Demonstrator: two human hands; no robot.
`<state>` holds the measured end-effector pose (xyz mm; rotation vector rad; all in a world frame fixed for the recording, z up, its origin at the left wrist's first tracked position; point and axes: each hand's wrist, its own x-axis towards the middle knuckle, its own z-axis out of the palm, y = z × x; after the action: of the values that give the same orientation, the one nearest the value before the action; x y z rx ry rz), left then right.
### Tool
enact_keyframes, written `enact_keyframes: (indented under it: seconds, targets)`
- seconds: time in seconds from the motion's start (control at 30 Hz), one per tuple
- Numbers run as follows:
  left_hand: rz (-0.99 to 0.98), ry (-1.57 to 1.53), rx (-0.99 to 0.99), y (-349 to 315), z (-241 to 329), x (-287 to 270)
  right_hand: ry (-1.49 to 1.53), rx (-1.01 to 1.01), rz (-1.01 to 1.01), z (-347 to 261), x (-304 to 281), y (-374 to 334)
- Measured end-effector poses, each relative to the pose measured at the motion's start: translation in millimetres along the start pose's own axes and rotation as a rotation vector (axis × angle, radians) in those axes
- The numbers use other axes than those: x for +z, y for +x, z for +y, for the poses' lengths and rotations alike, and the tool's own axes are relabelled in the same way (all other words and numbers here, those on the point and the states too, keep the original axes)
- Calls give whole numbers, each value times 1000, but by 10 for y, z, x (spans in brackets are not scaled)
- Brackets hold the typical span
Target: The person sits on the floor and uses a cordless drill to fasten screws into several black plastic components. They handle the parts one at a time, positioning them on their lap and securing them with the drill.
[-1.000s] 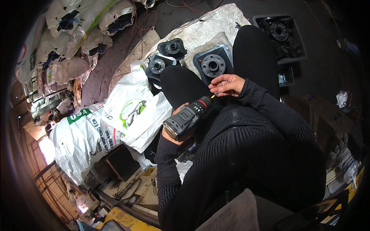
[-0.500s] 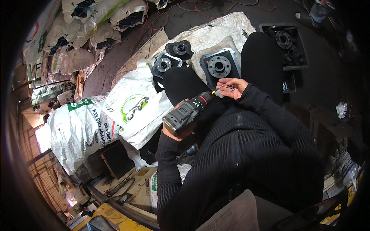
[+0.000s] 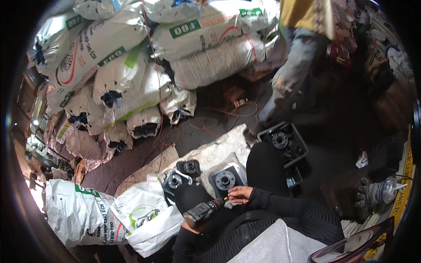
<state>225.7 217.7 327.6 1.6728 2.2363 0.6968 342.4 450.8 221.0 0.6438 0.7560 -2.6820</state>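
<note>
My left hand [image 3: 189, 228] is wrapped round a grey and black cordless drill [image 3: 202, 214], which points right over my lap. My right hand [image 3: 240, 194] is at the drill's tip, fingers curled together. Small silver screws showed in them half a second ago; now they are too small to make out clearly. Just beyond that hand lies a black square plate with a grey round flange [image 3: 225, 180], on a pale cushion. Left of it, partly behind my knee, are a similar flanged part [image 3: 174, 180] and a darker one [image 3: 191, 167].
Pale sheeting [image 3: 210, 149] covers the floor under the parts. A grey crate [image 3: 303, 142] holds more flanged parts. White sacks [image 3: 215, 61] are stacked ahead; another sack [image 3: 79, 215] lies left. A person's leg [image 3: 291, 72] is at the far side, near red hoses [image 3: 237, 116].
The view has tilted up, bringing the stacked sacks and a walking person into sight. My hands stay together at the drill's tip, lower in the picture.
</note>
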Motion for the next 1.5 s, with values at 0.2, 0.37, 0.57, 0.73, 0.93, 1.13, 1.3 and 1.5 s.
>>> enact_keyframes:
  seconds: [0.2,0.37,0.57,0.73,0.93,1.13,1.3,1.5]
  targets:
    - [7,43,-37,20,-97,116,-42,14,25,29,-23,-68]
    - [76,182,-20,38,78,73,34,-12,9,106,123,-15]
    - [192,737,-38,-174,198,-59,-151,-86,201,96,-152,127]
    - [47,98,-206,-310,-56,-186,-234,-499,657,-75,-574,696]
    - [244,-262,-444,-271,-1,-54,-715,-593,827,122,-702,1000]
    - [-50,-26,-400,-18,-179,-9,-838,-274,840,46,-599,962]
    - [16,-137,-524,61,-248,37,-705,-360,766,73,-594,960]
    - [-93,-32,-481,185,-315,-19,-605,-386,666,64,-502,838]
